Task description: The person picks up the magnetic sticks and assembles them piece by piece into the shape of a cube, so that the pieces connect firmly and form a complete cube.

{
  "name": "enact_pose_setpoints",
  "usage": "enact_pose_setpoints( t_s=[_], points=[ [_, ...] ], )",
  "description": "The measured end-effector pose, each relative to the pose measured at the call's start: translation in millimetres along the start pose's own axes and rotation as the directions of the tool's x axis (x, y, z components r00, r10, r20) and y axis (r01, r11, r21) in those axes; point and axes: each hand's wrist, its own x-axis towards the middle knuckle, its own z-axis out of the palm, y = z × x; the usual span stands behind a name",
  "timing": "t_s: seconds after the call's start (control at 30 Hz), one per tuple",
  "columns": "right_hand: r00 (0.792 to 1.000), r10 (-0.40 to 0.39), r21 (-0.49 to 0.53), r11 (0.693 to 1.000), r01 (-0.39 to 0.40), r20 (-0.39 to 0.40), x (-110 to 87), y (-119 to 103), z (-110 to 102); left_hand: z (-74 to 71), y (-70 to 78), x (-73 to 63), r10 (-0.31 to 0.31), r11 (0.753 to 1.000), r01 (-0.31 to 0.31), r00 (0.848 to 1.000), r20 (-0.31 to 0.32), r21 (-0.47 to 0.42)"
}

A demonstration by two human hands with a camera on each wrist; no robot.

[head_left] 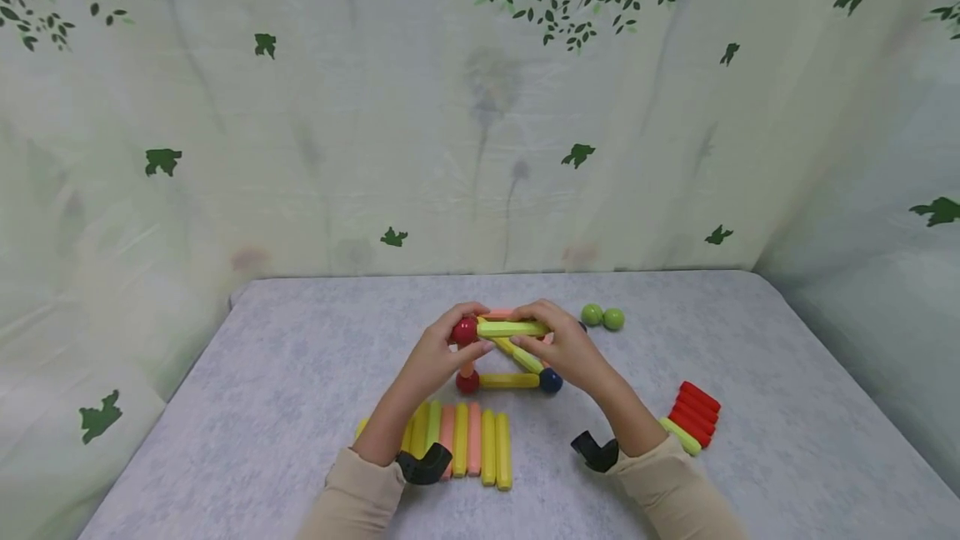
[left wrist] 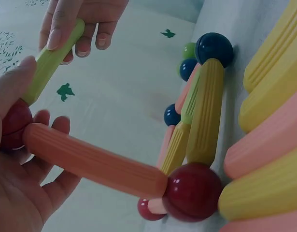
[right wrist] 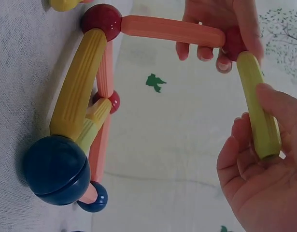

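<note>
My left hand (head_left: 438, 350) grips a red ball (left wrist: 14, 126) between thumb and fingers. From this ball a salmon-coloured rod (left wrist: 95, 158) runs down to another red ball (left wrist: 193, 192) at a corner of a frame on the table. My right hand (head_left: 572, 350) pinches a light green rod (right wrist: 258, 108), whose one end meets the held red ball; whether it is fully attached I cannot tell. In the frame below, a yellow rod (head_left: 510, 381) joins the lower red ball to a dark blue ball (head_left: 551, 381). Mixed yellow and green rods (head_left: 525, 357) cross it diagonally, partly hidden by my hands.
A row of yellow, green and salmon rods (head_left: 461, 440) lies in front, partly behind my left forearm. Several red rods (head_left: 696, 413) and a light green rod (head_left: 681, 437) lie at the right. Two green balls (head_left: 603, 317) rest at the back of the table (head_left: 300, 357).
</note>
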Motion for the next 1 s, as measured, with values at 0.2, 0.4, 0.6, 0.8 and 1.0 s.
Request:
enact_pose_setpoints(
  t_s=[0.2,0.4,0.6,0.8,1.0],
  points=[
    [1.0,-0.011,0.062,0.998,0.011,-0.002,-1.6,11,-11,2.3,-0.4,1.2,-0.005,1.0,0.005,1.0,-0.025,0.023],
    [0.975,0.167,0.045,0.986,-0.163,-0.146,-7.7,47,-30,1.1,-1.2,0.0,-0.044,0.999,0.044,0.998,-0.038,-0.002],
    [0.928,0.367,-0.105,0.922,-0.372,-0.061,-13.2,84,-29,1.1,-1.1,-0.1,-0.046,0.999,0.046,0.998,-0.034,0.0],
    [0.911,0.413,-0.292,0.873,-0.391,0.013,-16.6,91,-23,1.6,-1.2,-0.7,-0.059,0.998,0.059,0.998,-0.035,-0.007],
    [0.887,0.459,-0.071,0.884,-0.462,-0.055,-17.1,79,-25,2.1,-3.1,-1.6,-0.032,0.999,0.031,0.998,-0.046,-0.015]
  ],
)
